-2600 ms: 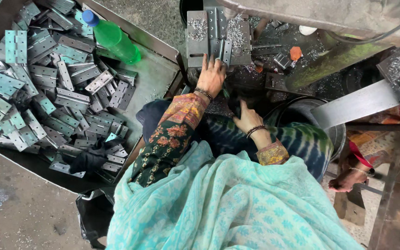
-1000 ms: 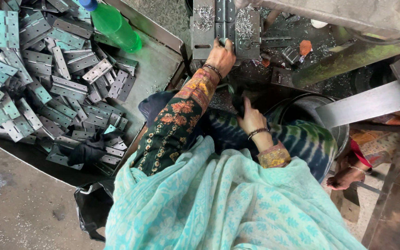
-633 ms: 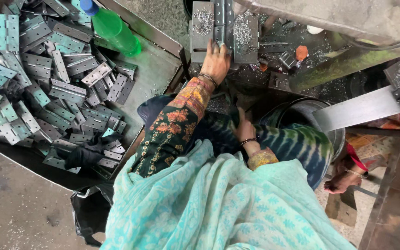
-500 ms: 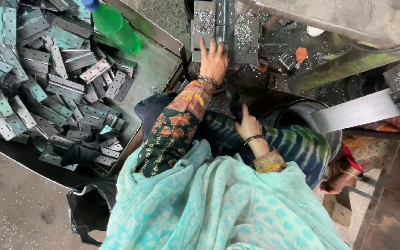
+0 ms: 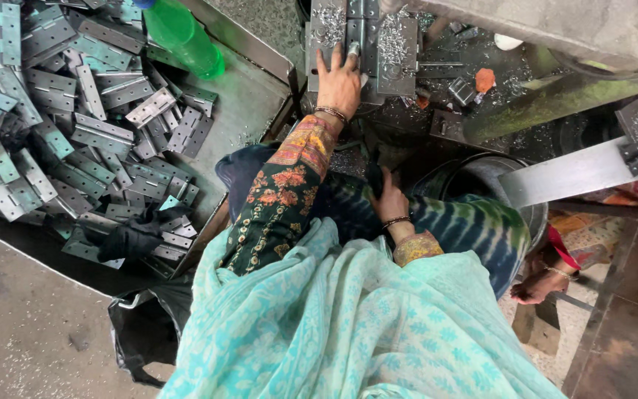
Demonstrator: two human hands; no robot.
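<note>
Under my left hand [image 5: 339, 83] lay a metal hinge [image 5: 362, 37] on the press bed, fingers spread flat, gripping nothing. Beside the wrist sat a tray heaped with hinges [image 5: 60, 111] and a green bottle [image 5: 180, 33]. My right hand [image 5: 390, 201] rested open on my lap.

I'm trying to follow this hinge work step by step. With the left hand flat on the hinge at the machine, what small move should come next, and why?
Probably seat and steady the hinge under the left hand: the fingers lie spread over it on the swarf-covered fixture, not gripping. The right hand rests low at the lap, apparently empty, though that is hard to tell.
</note>
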